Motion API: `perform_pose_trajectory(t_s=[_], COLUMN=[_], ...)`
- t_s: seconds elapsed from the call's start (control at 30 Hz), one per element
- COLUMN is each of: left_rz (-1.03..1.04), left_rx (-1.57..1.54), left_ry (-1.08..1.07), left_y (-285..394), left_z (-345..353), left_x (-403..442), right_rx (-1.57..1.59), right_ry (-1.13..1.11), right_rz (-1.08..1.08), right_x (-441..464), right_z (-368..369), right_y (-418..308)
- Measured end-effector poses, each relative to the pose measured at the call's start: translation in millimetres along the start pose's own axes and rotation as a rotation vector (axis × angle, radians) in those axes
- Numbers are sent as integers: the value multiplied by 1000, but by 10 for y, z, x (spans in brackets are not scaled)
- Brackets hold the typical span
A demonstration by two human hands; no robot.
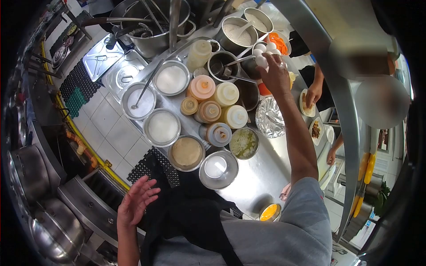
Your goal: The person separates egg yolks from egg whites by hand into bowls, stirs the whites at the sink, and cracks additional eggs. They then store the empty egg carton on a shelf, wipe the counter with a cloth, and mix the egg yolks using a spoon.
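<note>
My right hand (274, 74) reaches to the far end of the steel counter, fingers curled round a white egg (262, 63). Several more eggs (270, 46) are heaped just beyond its fingertips. Below that wrist is a foil-covered container (270, 117). Raised at the near left, my left hand (137, 200) has its fingers apart and holds nothing. Nearest to it are a bowl of beige powder (186, 153) and a steel bowl with a white round thing inside (215, 167). A small bowl of beaten egg (269, 213) sits near my right side.
Squeeze bottles (207, 111) crowd the middle of the counter, beside bowls of white grains (162, 127) and a bowl of greenish liquid (244, 143). A large pot (153, 42) stands at the back left. Across the counter, another person's hand (313, 94) touches a plate of food (306, 104).
</note>
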State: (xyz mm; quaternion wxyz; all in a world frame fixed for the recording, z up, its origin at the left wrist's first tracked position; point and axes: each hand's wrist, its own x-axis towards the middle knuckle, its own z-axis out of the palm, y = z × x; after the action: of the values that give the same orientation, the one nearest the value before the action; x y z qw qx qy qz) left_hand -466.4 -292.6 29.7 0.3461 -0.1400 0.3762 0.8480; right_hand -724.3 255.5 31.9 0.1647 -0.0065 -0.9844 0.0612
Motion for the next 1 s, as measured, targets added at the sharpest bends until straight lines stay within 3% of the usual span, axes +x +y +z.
perform_pose_trajectory(t_s=[0.17, 0.23, 0.27, 0.37, 0.47, 0.57, 0.77, 1.0], left_rz=[4, -1, -10, -52, -118, -196, -391, -557], left_rx=[-19, -19, -18, 4, 30, 84, 195, 243], left_ry=[-30, -55, -60, -110, -189, -296, -534, -720], left_y=[9, 23, 28, 87, 190, 271, 222, -150], left_z=[-52, -78, -94, -102, -54, -44, 120, 441], left_x=[-66, -76, -78, -25, 29, 122, 396, 422], right_rx=[18, 99, 89, 455, 619, 620, 472, 501], right_ry=[70, 11, 16, -326, -634, -631, -396, -402], right_rz=[81, 211, 162, 464, 465, 615, 1055, 1439], right_x=[-445, -786, -999, -1598, -2286, -2975, -4617, -5900], right_z=[-624, -897, -983, -1527, -2071, -2603, -3658, -4196], right_y=[-209, -319, -293, -521, -719, -1056, -1854, -2793])
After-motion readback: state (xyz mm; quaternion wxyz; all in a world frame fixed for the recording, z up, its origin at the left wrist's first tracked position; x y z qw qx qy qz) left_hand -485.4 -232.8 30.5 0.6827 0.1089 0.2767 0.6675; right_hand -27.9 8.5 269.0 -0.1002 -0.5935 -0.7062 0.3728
